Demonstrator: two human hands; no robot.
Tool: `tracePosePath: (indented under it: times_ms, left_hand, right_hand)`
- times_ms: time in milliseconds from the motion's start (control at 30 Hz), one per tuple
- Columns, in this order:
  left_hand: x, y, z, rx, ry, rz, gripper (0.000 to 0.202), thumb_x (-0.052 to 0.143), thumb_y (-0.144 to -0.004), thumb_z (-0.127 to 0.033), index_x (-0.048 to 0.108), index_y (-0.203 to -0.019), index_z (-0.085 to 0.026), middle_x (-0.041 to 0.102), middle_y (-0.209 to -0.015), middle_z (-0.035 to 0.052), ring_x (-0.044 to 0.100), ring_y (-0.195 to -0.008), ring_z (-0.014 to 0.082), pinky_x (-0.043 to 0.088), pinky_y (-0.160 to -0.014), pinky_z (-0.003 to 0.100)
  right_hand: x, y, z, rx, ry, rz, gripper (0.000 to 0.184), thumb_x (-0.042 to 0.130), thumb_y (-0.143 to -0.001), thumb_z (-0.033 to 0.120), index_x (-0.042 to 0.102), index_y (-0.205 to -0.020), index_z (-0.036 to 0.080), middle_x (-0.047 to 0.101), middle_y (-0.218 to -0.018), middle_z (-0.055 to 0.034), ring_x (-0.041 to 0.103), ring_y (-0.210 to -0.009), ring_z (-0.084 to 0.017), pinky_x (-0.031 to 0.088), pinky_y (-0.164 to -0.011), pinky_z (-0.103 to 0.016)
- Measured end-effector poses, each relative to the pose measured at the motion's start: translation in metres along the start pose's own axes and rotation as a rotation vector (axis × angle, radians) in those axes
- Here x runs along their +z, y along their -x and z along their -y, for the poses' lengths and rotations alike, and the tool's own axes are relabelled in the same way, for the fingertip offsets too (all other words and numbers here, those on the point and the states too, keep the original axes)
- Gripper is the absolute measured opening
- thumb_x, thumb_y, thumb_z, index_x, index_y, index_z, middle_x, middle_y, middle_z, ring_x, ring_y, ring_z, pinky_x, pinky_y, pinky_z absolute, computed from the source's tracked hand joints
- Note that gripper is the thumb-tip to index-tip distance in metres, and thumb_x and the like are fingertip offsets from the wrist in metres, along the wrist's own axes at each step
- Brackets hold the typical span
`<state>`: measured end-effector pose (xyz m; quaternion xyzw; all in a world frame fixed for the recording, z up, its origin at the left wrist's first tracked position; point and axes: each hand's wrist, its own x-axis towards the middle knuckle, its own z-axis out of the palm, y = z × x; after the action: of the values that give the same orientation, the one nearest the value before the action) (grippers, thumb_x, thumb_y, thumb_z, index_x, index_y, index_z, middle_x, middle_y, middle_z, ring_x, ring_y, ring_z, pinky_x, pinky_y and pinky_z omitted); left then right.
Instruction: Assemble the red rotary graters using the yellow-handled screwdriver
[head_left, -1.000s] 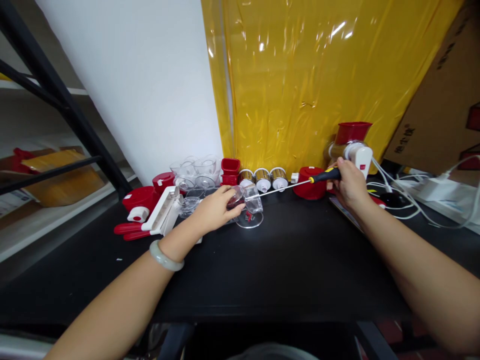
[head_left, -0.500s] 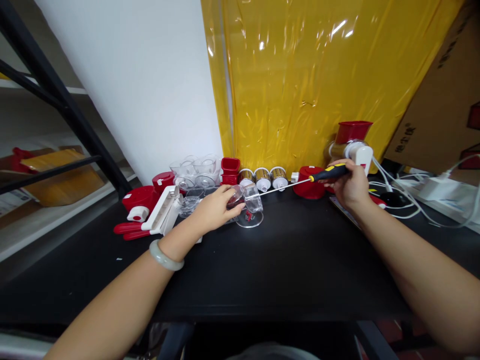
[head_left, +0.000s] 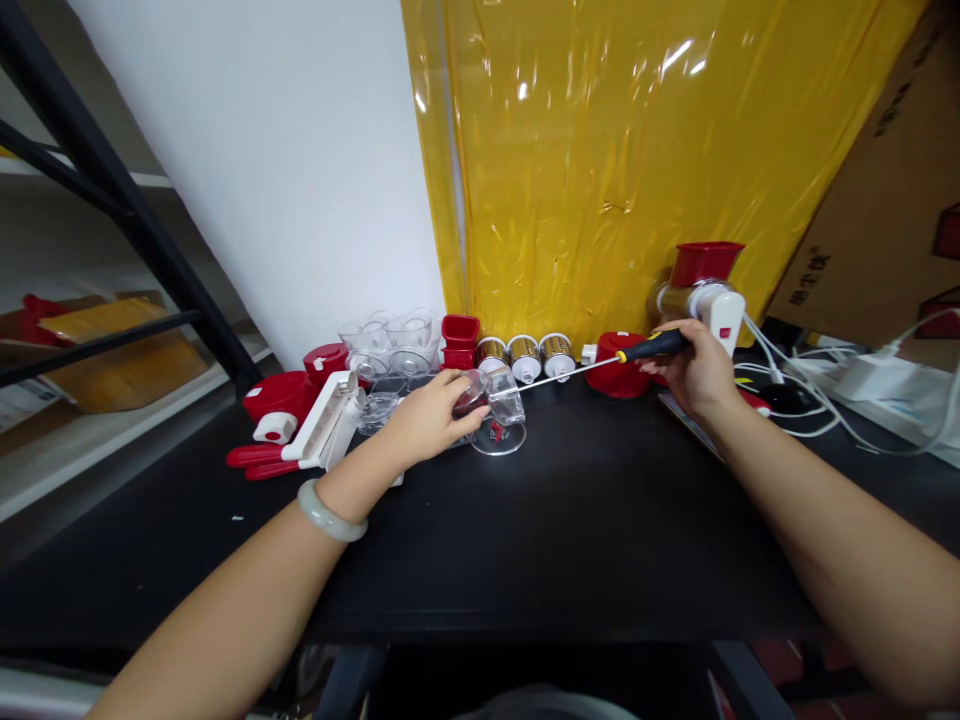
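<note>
At far middle of flat black tabletop [head_left: 570, 540]: gripping clear plastic moulded part [head_left: 506, 398] with bare left hand [head_left: 429, 412], curling fingers [head_left: 450, 381] over its left end. Holding long black-and-yellow screwdriver [head_left: 630, 353] by its handle [head_left: 656, 344] in bare right hand [head_left: 699, 372], closed around it; pointing metal shaft [head_left: 592, 367] left to clear part's right side, cannot tell exact tip contact. Noted three perforated shiny metal drums [head_left: 525, 358] in a row just beyond
</note>
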<state>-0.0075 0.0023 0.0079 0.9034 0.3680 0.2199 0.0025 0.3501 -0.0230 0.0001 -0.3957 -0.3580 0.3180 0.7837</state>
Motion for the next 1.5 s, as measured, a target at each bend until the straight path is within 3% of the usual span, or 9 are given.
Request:
tracePosePath:
  times_ms: [500,633,767,967,1100,1333,1500]
  left_hand:
    - [0.0005,0.0007,0.0000,0.001,-0.007,0.004,0.033,0.050,-0.094,-0.050,0.059,-0.102,-0.019,0.058,-0.116,0.0118,0.063,-0.101,0.0262,0.052,-0.090,0.042]
    - [0.0005,0.0007,0.0007,-0.003,-0.007,0.008,0.033,0.050,-0.094,-0.050,0.059,-0.099,-0.018,0.059,-0.115,0.0115,0.063,-0.099,0.0257,0.052,-0.090,0.042]
    - [0.0000,0.0005,0.0004,-0.001,-0.011,0.010,0.033,0.050,-0.094,-0.050,0.059,-0.100,-0.018,0.058,-0.116,0.0116,0.063,-0.100,0.0259,0.051,-0.090,0.042]
    - [-0.0002,0.0003,-0.0004,-0.008,-0.016,0.014,0.032,0.050,-0.094,-0.049,0.059,-0.099,-0.018,0.058,-0.113,0.0111,0.063,-0.100,0.0260,0.051,-0.090,0.042]
    - [-0.0007,0.0004,-0.0011,-0.006,-0.013,0.009,0.032,0.050,-0.094,-0.049,0.059,-0.100,-0.019,0.059,-0.113,0.0109,0.063,-0.099,0.0258,0.052,-0.089,0.042]
    - [0.0000,0.0007,-0.0012,-0.005,-0.015,0.005,0.032,0.051,-0.094,-0.049,0.059,-0.098,-0.019,0.059,-0.113,0.0112,0.063,-0.097,0.0253,0.052,-0.089,0.042]
    - [0.0003,0.0008,-0.0002,0.000,-0.017,0.002,0.033,0.050,-0.094,-0.049,0.059,-0.102,-0.019,0.058,-0.117,0.0118,0.063,-0.101,0.0259,0.052,-0.089,0.041]
  right_hand:
    - [0.0029,-0.0003,0.0001,-0.019,0.039,0.010,0.013,0.043,-0.080,0.019,0.055,-0.074,0.020,0.055,-0.048,0.0018,0.050,-0.031,-0.013,0.040,-0.029,-0.021]
    - [0.0020,-0.0007,0.0007,-0.003,0.069,0.016,0.012,0.051,-0.086,0.028,0.053,-0.076,0.021,0.053,-0.044,0.0037,0.048,-0.029,-0.013,0.039,-0.028,-0.021]
    - [0.0016,-0.0006,0.0001,-0.031,0.112,0.030,0.023,0.057,-0.088,0.038,0.050,-0.074,0.021,0.049,-0.038,0.0041,0.044,-0.026,-0.012,0.034,-0.026,-0.019]
    - [0.0016,-0.0001,-0.0023,-0.081,0.168,0.020,0.026,0.056,-0.090,0.041,0.049,-0.074,0.021,0.047,-0.036,0.0045,0.042,-0.026,-0.011,0.032,-0.027,-0.017]
    - [0.0015,-0.0012,-0.0025,-0.042,0.144,-0.018,0.022,0.057,-0.088,0.038,0.051,-0.077,0.021,0.050,-0.041,0.0052,0.045,-0.029,-0.011,0.037,-0.029,-0.018]
    - [0.0052,0.0000,0.0023,0.101,0.012,-0.051,0.031,0.031,-0.094,0.026,0.054,-0.076,0.018,0.056,-0.051,-0.0006,0.054,-0.035,-0.014,0.046,-0.035,-0.024]
    - [0.0067,0.0012,0.0046,0.103,-0.009,-0.047,0.031,0.029,-0.092,0.021,0.055,-0.076,0.017,0.057,-0.052,-0.0009,0.054,-0.036,-0.014,0.047,-0.034,-0.024]
